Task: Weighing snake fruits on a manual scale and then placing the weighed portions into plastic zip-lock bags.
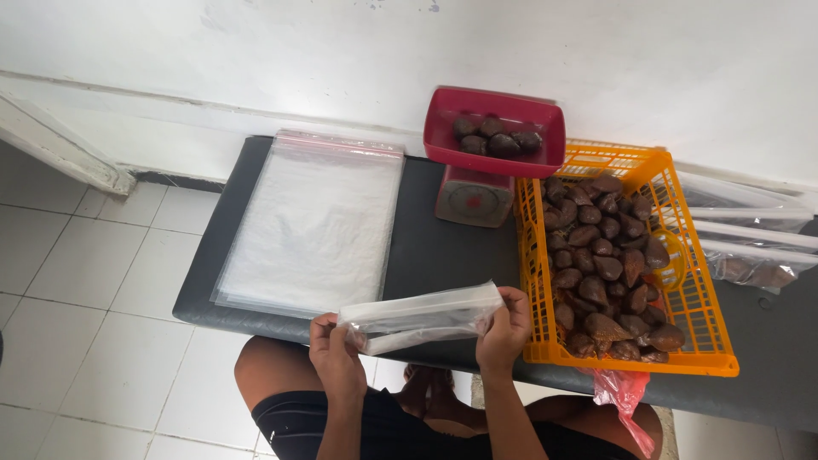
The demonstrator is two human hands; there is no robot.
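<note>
My left hand (332, 351) and my right hand (504, 328) each grip one end of a clear plastic bag (422, 315), held over the front edge of a dark bench (443, 247). A flat stack of the same clear bags (315, 223) lies on the bench to the left. To the right of my right hand stands an orange plastic basket (703, 328) with several brown scaly fruits (601, 264). Behind it a red kitchen scale (475, 198) carries a red bowl (554, 136) with several of the fruits (497, 138).
Filled clear bags (750, 234) lie on the bench at the far right. A pink plastic bag (626, 400) hangs off the front edge under the basket. A white wall (409, 51) runs behind the bench, white floor tiles (85, 273) lie to the left, and my knees show below.
</note>
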